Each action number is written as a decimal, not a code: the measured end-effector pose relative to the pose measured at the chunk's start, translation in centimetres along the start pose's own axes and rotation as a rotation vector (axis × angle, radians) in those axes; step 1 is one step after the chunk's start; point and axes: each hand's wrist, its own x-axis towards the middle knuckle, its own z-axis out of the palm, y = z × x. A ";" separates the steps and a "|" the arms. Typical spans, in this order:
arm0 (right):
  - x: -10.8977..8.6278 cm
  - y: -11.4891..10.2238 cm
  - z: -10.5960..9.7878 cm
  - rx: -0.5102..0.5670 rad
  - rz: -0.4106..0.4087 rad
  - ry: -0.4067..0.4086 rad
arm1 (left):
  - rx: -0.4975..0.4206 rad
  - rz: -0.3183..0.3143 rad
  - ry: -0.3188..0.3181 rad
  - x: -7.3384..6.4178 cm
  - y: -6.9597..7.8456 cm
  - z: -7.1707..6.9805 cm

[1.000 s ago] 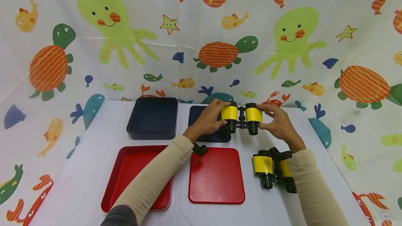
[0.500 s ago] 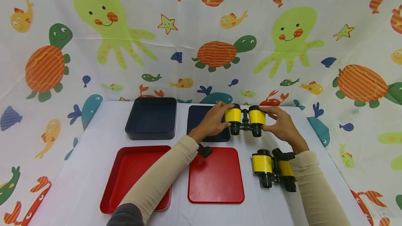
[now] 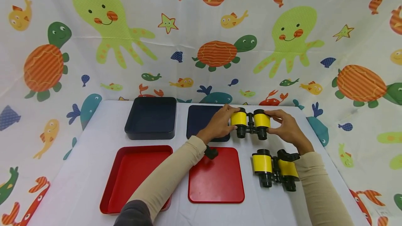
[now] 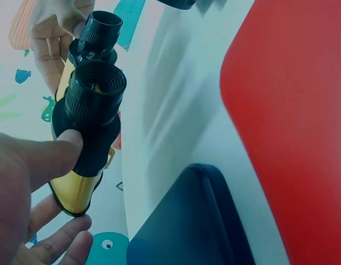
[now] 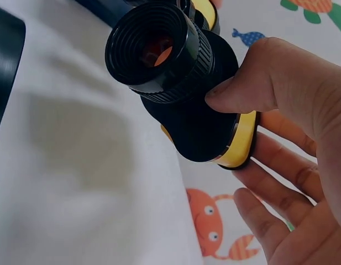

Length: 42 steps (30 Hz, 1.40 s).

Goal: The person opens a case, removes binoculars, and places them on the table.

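Observation:
A pair of yellow and black binoculars (image 3: pixel 251 123) is held between both hands above the back right of the table. My left hand (image 3: pixel 220 123) grips its left barrel; in the left wrist view the thumb presses the black part near the eyepiece (image 4: pixel 95 91) and the fingers curl under the yellow body. On the other barrel, my right hand (image 3: pixel 287 128) has its thumb by the eyepiece (image 5: pixel 159 52) and its fingers behind the yellow side. A second pair of yellow and black binoculars (image 3: pixel 263 163) lies on the table below, partly beside the right sleeve.
At the back left stands a dark blue tray (image 3: pixel 152 137), with a dark blue lid (image 3: pixel 201 114) right of it. Nearer lie a red tray (image 3: pixel 105 198), partly behind the left sleeve, and a flat red lid (image 3: pixel 216 184). A sea-animal cloth (image 3: pixel 188 20) hangs behind the table.
Both hands have carried the held binoculars to the right and slightly nearer, away from over the dark blue lid. The second binoculars stay where they lie.

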 end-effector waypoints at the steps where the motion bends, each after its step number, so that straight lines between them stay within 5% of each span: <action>1: 0.0 0.2 -0.1 -0.001 0.002 -0.004 | 0.002 0.000 0.001 0.0 0.1 0.1; 42: 1.1 4.4 -0.7 -0.047 0.162 -0.123 | 0.067 -0.055 0.038 1.9 2.2 5.1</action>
